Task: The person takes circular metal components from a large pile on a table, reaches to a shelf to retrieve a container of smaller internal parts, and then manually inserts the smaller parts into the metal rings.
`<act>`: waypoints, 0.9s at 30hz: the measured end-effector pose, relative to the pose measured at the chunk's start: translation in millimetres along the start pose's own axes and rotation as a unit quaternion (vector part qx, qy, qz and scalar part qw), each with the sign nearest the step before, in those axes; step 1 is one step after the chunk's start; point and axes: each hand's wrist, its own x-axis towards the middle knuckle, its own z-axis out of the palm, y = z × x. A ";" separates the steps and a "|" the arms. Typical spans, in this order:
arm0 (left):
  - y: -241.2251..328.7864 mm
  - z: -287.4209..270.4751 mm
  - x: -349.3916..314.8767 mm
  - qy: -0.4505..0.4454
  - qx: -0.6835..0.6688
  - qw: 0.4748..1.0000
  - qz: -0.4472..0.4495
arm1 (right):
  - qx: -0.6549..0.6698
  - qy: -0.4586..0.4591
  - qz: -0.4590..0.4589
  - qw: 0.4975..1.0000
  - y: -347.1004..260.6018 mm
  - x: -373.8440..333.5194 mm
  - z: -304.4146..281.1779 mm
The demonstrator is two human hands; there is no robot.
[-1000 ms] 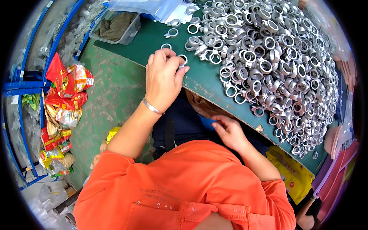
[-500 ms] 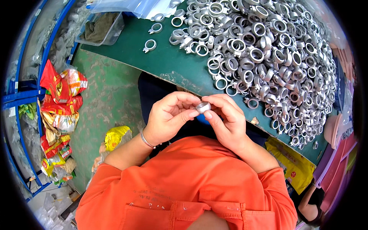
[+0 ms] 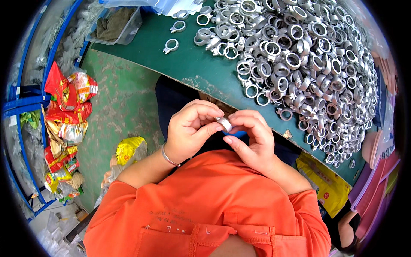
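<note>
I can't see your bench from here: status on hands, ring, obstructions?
Left hand gripping metal ring. Right hand close by, contact unclear. Ring pile on green table, apart from both hands.

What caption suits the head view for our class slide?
The left hand pinches a metal ring near the right hand, beside a green table heaped with rings.

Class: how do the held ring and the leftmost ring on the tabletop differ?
The held ring is pinched in the left hand; the leftmost ring lies free on the green tabletop.
The held ring mainly shows its outer band; the leftmost ring, its round opening.
Both look silvery.
</note>
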 end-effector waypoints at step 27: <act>17.2 -30.8 21.9 0.154 0.353 0.915 0.117 | -0.175 -0.061 -0.101 0.978 9.9 -13.3 -9.9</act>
